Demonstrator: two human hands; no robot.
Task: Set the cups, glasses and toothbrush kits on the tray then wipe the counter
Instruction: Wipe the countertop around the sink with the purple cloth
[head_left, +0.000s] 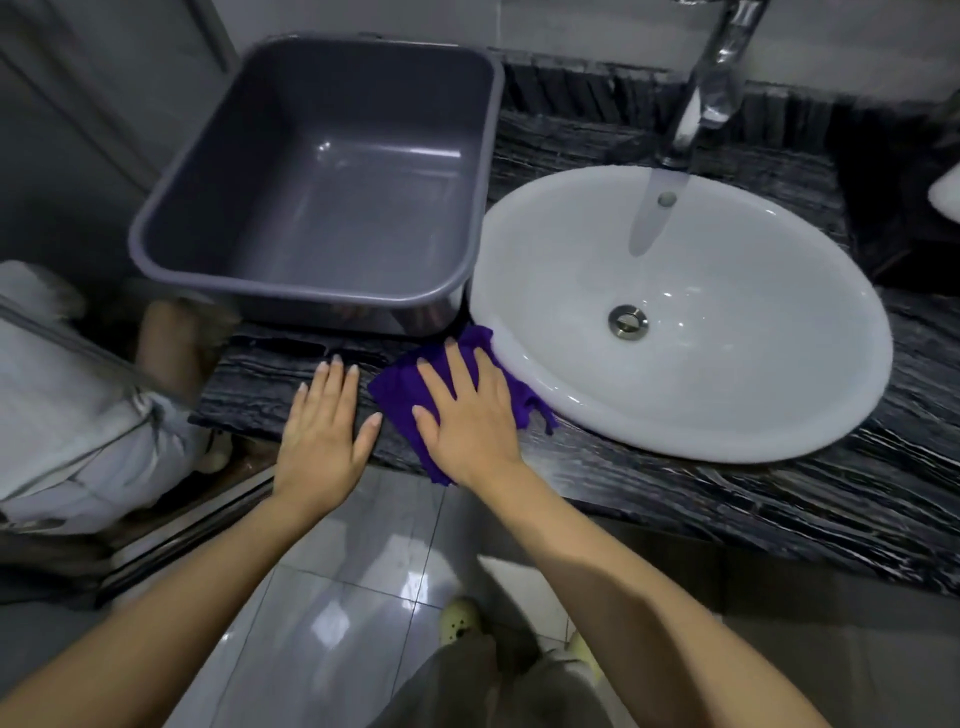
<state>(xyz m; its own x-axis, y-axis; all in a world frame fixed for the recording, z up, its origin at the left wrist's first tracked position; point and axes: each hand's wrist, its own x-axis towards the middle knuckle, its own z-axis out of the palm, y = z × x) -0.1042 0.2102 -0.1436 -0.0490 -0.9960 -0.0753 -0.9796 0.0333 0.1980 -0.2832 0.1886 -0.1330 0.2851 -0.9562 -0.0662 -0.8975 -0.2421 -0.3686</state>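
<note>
A purple cloth (400, 389) lies on the dark marbled counter (675, 488), against the front left rim of the white basin. My right hand (467, 415) presses flat on the cloth with fingers spread. My left hand (324, 426) rests flat on the bare counter just left of the cloth, holding nothing. An empty grey plastic tub (171, 208) stands on the counter behind both hands. No cups, glasses or toothbrush kits are in view.
A white oval basin (831, 364) with a chrome drain sits right of the tub, under a chrome tap (711, 67). A mirrored or glass panel (78, 415) borders the counter's left end. Grey floor tiles and my feet show below the counter edge.
</note>
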